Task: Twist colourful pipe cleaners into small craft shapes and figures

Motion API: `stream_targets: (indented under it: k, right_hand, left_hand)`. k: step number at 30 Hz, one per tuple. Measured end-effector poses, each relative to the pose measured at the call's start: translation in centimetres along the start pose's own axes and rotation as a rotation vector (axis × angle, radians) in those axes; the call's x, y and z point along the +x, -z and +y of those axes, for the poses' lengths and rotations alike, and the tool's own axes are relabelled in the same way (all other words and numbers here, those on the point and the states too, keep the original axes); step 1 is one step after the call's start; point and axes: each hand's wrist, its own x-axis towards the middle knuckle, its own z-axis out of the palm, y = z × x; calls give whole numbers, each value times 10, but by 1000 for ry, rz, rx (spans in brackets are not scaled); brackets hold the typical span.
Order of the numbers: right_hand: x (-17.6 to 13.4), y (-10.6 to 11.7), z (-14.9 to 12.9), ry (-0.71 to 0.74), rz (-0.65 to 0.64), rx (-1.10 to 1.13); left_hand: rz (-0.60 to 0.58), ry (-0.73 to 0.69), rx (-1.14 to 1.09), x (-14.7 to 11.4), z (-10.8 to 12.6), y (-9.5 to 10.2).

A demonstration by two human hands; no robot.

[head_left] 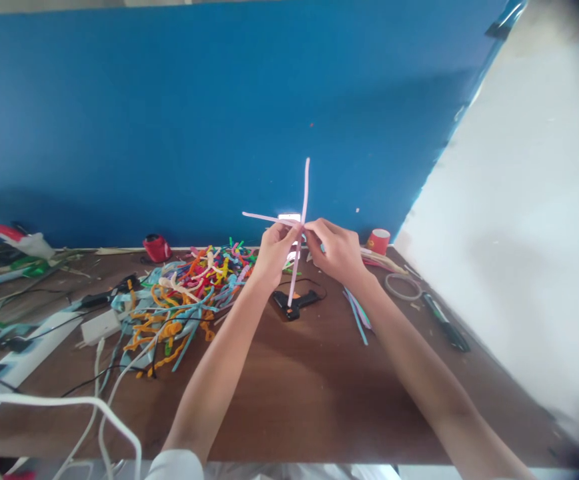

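Pale pink stems [306, 193] are held up above the brown table [279, 393], near mid-view, against the blue wall [209, 120]. 3 arms show: 1 up, 1 left, 1 down. Separate pieces or bent lengths: cannot tell.

Left hand [275, 252]: thumb and fingertips pinched together at the crossing. Right hand [337, 248]: thumb and index appear pinched on the same crossing, just beside the left fingertips; exact contact partly hidden.

Below the hands: a black tool [308, 299], apparently a glue gun. The downward arm overlaps it in this view; touching or not, cannot tell. A heap of coloured stems [197, 287] lies to its left; blue stems [355, 317] lie near the right forearm.

Risks, as judged:
1. Crossing slips or fans out if either pinch loosens; the fingertips seem its only support.
2. Arms kink if the 2 hands pull unevenly, the stems being thin and apparently bendable.
3. Downward arm could snag or bend on the tool if the hands drop. Heat: not visible; if hot, scorched fibres are possible.
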Motion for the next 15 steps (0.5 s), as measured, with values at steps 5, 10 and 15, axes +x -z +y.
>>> stream_targets:
  k: [5,10,15]
  right_hand:
    - [1,-1,5,-37,3,81]
    - [4,1,12,155,11,13]
    - [4,3,13,270,-46,-15]
  left_hand:
    - [31,11,-73,0,3,0]
    - [105,49,-187,2,2,1]
    - [173,131,-331,5,2,-1]
